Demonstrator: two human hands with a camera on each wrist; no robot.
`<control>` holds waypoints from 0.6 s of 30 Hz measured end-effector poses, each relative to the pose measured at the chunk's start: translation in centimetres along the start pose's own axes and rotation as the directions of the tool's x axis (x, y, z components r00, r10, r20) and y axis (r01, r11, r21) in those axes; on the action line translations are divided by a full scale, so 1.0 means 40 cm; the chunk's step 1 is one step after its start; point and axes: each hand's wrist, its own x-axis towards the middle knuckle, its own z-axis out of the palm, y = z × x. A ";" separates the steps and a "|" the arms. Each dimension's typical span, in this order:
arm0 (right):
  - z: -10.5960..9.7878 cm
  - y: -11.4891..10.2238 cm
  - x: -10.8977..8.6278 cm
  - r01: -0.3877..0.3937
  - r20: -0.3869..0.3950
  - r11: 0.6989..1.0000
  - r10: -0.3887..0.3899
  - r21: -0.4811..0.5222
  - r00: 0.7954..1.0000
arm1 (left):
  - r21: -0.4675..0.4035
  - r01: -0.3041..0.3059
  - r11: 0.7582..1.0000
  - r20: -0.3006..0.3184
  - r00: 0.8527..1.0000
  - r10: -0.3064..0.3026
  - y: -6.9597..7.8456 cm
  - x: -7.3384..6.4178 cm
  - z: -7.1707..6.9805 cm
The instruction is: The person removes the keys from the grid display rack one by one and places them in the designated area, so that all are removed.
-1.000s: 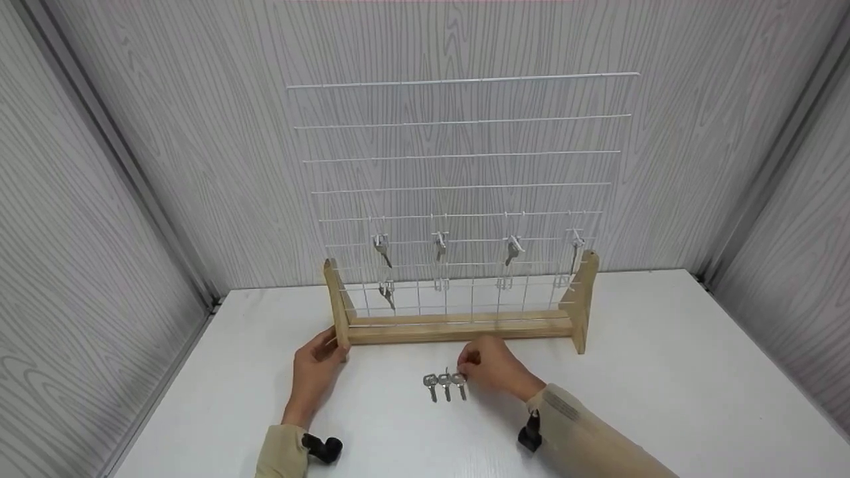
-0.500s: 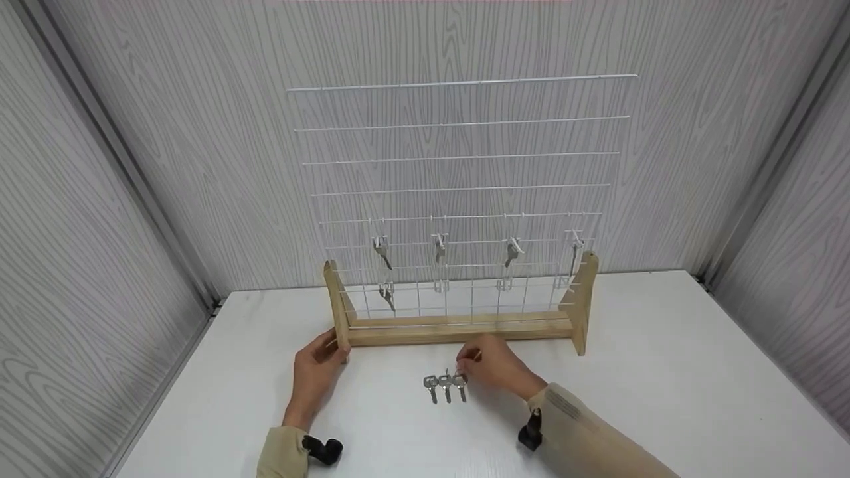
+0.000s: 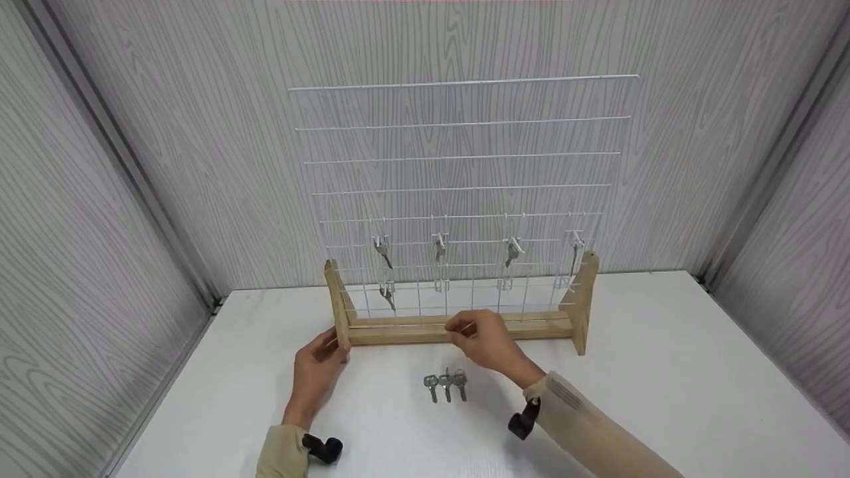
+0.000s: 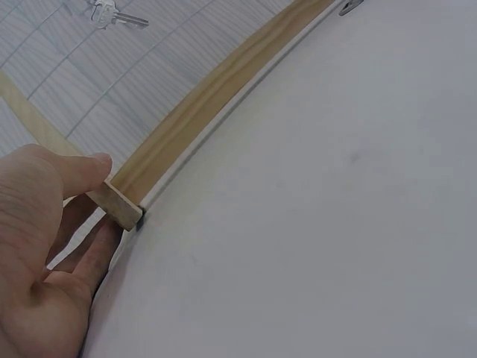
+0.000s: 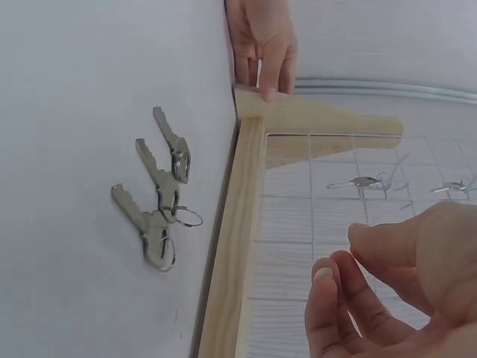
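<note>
A wooden rack (image 3: 398, 330) with a white wire grid (image 3: 465, 166) stands on the white table (image 3: 664, 372). Several keys hang on its hooks, one of them (image 3: 381, 249) at the left. My left hand (image 3: 325, 353) grips the rack's left foot (image 4: 123, 205), thumb on one side and fingers on the other. Three ringed keys (image 3: 445, 385) lie on the table in front of the rack. My right hand (image 3: 459, 328) hovers above and behind them at the base bar. In the right wrist view the hand (image 5: 346, 257) has loosely curled fingers with nothing between them.
Grey wood-grain walls close in the table on the left, back and right. The rack's right foot (image 3: 583, 302) stands near the back. Bare table surface spreads to the right of the rack and toward the near edge.
My right hand has lifted off the rightmost key on the table and moved up and left to the rack's base bar. All three keys stay on the table. The left hand has not moved.
</note>
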 end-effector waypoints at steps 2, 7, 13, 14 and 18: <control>0.002 -0.011 0.002 0.013 -0.021 1.000 -0.013 0.010 1.000 | -0.006 0.006 1.000 0.001 1.000 -0.006 -0.002 0.000 0.002; 0.011 -0.043 0.006 0.052 -0.068 0.998 -0.051 0.020 0.996 | 0.001 -0.008 1.000 -0.004 1.000 0.008 -0.004 0.001 0.007; 0.051 -0.077 0.021 0.101 -0.114 0.994 -0.095 0.046 0.989 | 0.067 -0.039 0.997 -0.005 0.999 0.040 -0.005 0.001 0.008; 0.062 -0.080 0.025 0.111 -0.124 0.992 -0.104 0.055 0.987 | 0.073 -0.037 0.997 -0.007 0.999 0.037 -0.005 0.002 0.007; 0.109 -0.091 0.039 0.140 -0.170 0.986 -0.123 0.089 0.978 | 0.080 -0.028 0.996 -0.007 1.000 0.029 -0.006 0.002 0.004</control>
